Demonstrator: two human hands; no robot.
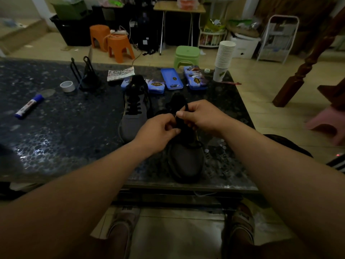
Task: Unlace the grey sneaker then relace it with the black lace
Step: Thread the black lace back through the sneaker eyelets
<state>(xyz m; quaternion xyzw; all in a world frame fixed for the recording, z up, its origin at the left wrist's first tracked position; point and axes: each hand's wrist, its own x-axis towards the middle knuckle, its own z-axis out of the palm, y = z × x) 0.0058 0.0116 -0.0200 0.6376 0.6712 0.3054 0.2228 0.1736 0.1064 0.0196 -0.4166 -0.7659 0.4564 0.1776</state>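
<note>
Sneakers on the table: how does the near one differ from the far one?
The far sneaker shows neat lace bars across its front; on the near sneaker the black lace is pulled up loose. The far sneaker lies untouched; the left hand and right hand pinch the near sneaker's black lace. Shared: grey uppers, toes toward the camera.

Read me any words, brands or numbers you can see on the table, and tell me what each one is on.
No text reads clearly.
Blue tins: gold emblems, lettering too blurred.
Marker: label too small.
Printed sheet: blurred.
Far sneaker, tongue: small pale logo, no legible letters.
</note>
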